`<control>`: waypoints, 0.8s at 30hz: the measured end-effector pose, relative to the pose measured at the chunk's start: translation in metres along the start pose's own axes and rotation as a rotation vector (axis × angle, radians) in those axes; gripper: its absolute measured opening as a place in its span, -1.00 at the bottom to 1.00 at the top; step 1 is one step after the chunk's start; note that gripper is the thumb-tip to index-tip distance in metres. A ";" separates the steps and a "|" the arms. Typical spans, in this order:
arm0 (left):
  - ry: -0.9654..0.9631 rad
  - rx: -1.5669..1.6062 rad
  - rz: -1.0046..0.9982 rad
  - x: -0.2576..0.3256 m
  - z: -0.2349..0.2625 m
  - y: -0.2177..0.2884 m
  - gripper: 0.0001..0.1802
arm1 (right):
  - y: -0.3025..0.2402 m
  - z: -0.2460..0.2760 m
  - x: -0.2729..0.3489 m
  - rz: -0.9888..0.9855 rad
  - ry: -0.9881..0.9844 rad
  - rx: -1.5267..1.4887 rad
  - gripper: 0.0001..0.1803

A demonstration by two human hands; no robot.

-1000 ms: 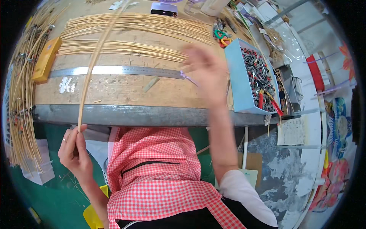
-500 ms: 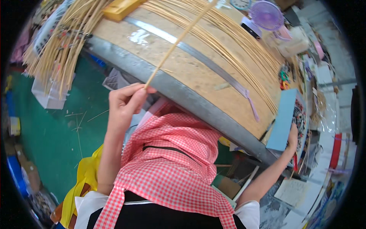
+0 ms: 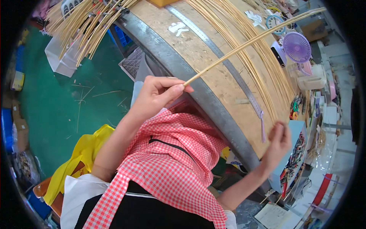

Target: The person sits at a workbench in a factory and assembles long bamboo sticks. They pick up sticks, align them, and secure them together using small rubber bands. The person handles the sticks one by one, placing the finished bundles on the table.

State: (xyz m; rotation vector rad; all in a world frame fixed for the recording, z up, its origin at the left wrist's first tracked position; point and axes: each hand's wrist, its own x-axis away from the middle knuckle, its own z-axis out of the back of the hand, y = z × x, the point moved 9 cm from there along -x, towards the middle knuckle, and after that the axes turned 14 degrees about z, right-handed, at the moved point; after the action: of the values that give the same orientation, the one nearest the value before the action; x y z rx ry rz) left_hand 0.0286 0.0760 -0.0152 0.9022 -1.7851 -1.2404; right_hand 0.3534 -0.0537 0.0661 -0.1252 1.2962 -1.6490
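Note:
My left hand [image 3: 162, 91] is closed in a pinch on the near end of a long thin bamboo stick [image 3: 228, 56]. The stick slants up and to the right, across the workbench [image 3: 198, 47]. Over the bench's right end is my right hand [image 3: 277, 147], its fingers bent and pressed together, slightly blurred. Whatever those fingers hold, if anything, is too small or hidden to make out. Just right of that hand stands a light blue box [image 3: 298, 125] full of small dark and metallic pieces [image 3: 295, 154], perhaps clips.
Several bamboo strips [image 3: 248, 63] and a steel ruler [image 3: 236, 76] with a purple tie lie on the bench. A bundle of sticks with clips [image 3: 91, 28] juts over its left end above a white bin [image 3: 63, 57]. A purple fan [image 3: 296, 47] and round clock [image 3: 275, 24] stand beyond.
My right hand has come up out of the blue box and moved left over the bench. The stick in my left hand now tilts further right. The whole view has shifted.

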 end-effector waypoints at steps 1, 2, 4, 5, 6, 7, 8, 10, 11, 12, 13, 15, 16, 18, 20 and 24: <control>0.002 0.003 0.004 0.002 0.000 0.000 -0.74 | -0.015 -0.042 0.008 0.018 -0.117 -0.048 -0.86; 0.001 0.003 0.008 0.002 -0.002 0.000 -0.74 | -0.028 -0.078 0.017 0.036 -0.229 -0.098 -0.86; 0.009 -0.026 -0.006 0.004 -0.005 0.004 -0.76 | -0.038 -0.135 0.041 -0.123 -0.395 -0.405 -0.85; 0.010 -0.040 -0.008 0.005 -0.007 0.006 -0.76 | -0.045 -0.150 0.049 -0.120 -0.429 -0.432 -0.85; 0.011 -0.047 -0.008 0.005 -0.010 0.006 -0.77 | -0.049 -0.160 0.055 -0.118 -0.466 -0.452 -0.84; 0.001 -0.053 -0.007 0.005 -0.011 0.006 -0.77 | -0.046 -0.166 0.059 -0.021 -0.496 -0.393 -0.83; 0.000 -0.081 -0.013 0.004 -0.012 0.006 -0.77 | -0.048 -0.170 0.061 -0.034 -0.479 -0.453 -0.82; 0.000 -0.114 -0.024 0.003 -0.016 0.002 -0.78 | -0.053 -0.174 0.064 -0.057 -0.458 -0.554 -0.79; -0.012 -0.116 -0.022 0.003 -0.019 -0.001 -0.78 | -0.053 -0.176 0.067 -0.026 -0.495 -0.592 -0.74; -0.024 -0.119 -0.024 0.002 -0.021 -0.003 -0.78 | -0.052 -0.176 0.068 -0.042 -0.494 -0.613 -0.75; -0.035 -0.121 -0.025 0.002 -0.023 -0.006 -0.79 | -0.052 -0.176 0.069 -0.059 -0.493 -0.635 -0.75; -0.067 -0.107 -0.009 0.002 -0.029 -0.010 -0.80 | -0.051 -0.176 0.070 -0.077 -0.497 -0.650 -0.76; -0.082 -0.101 -0.004 0.002 -0.032 -0.011 -0.80 | -0.051 -0.175 0.070 -0.078 -0.503 -0.644 -0.78; -0.082 -0.055 -0.057 0.002 -0.036 -0.016 -0.80 | -0.050 -0.173 0.070 -0.079 -0.498 -0.610 -0.80; -0.089 -0.067 -0.057 0.003 -0.037 -0.014 -0.80 | -0.049 -0.169 0.069 -0.078 -0.479 -0.553 -0.83; -0.124 -0.135 -0.013 0.004 -0.042 -0.010 -0.81 | -0.050 -0.165 0.067 -0.044 -0.486 -0.496 -0.83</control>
State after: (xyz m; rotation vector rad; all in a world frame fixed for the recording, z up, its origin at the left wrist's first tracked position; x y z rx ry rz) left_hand 0.0646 0.0527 -0.0142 0.7761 -1.7688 -1.4348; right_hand 0.1895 0.0054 0.0043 -0.8063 1.2899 -1.1947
